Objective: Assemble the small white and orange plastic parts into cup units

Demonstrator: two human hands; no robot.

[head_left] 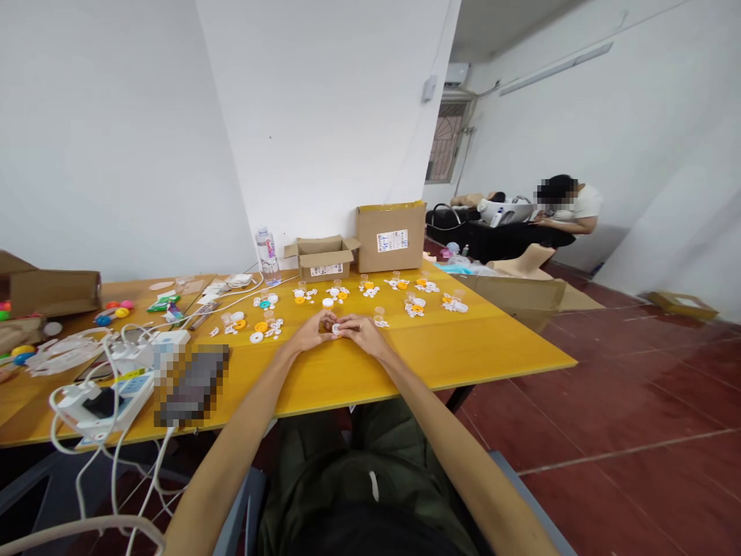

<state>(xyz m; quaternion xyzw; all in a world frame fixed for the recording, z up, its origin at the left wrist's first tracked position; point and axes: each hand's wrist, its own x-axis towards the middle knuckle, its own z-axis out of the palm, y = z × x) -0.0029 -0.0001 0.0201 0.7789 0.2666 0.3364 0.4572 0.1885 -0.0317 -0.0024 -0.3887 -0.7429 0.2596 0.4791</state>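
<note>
pinched a small white disc [336, 329] between fingertips of left hand [311, 330] and right hand [363, 333]; had a round white piece [328, 303] just beyond both, small parts [262, 327] to their left, on yellow table [457, 340].

At the centre of the frame, we pinch a small white disc [336, 329] between our left hand [312, 332] and right hand [360, 332], over a yellow table [463, 340]. Beyond them we see clusters of small white and orange parts [417, 306], a clear bottle [267, 259] and an open carton [323, 261]; lower left, a power strip [130, 405]; upper right, a seated person [583, 207].
</note>
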